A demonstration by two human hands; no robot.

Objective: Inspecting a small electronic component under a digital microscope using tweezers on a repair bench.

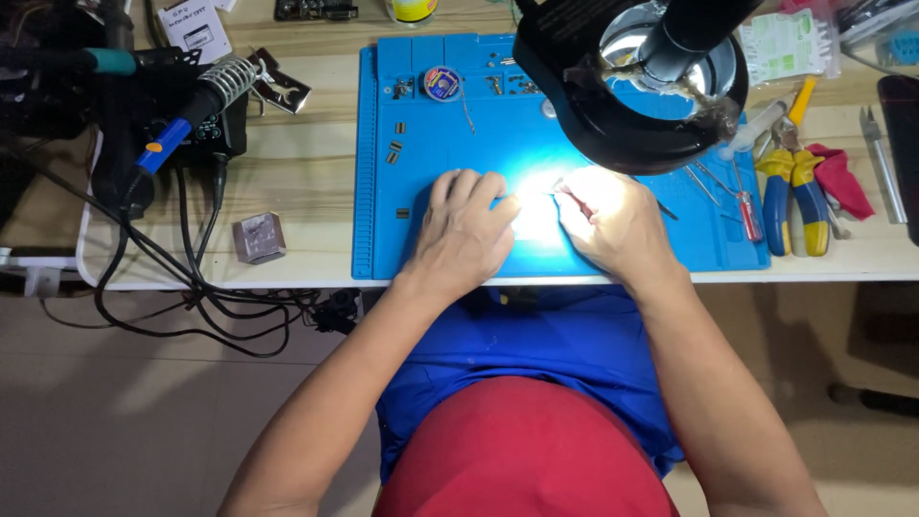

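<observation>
Both hands are seen pressed close together on a blue rubber work mat (421, 230) laid across a pale wooden bench (306, 172), near the mat's front edge, under a glare thrown down by a round black magnifier lamp (632, 96) that hangs over the mat's back right part. The left hand (464, 230) is laid palm down with its fingers (479, 187) curled loosely toward the bright patch; whether anything is pinned beneath them cannot be told. The right hand (608, 225) is closed around a thin red-handled tool (574, 199), whose tip is pointed into the glare between the two hands. The piece being worked on is washed out by the light.

A small round blue-and-yellow tin (441, 83) is set near the mat's back edge. Blue-and-yellow-handled pliers (793, 191) are laid just off the mat's right edge, beside a crumpled red cloth (842, 177). A blue-handled soldering iron (191, 115) is rested in a coiled metal holder at the bench's back left corner, and a small grey metal block (258, 237) is placed near the bench's front edge, left of the mat.
</observation>
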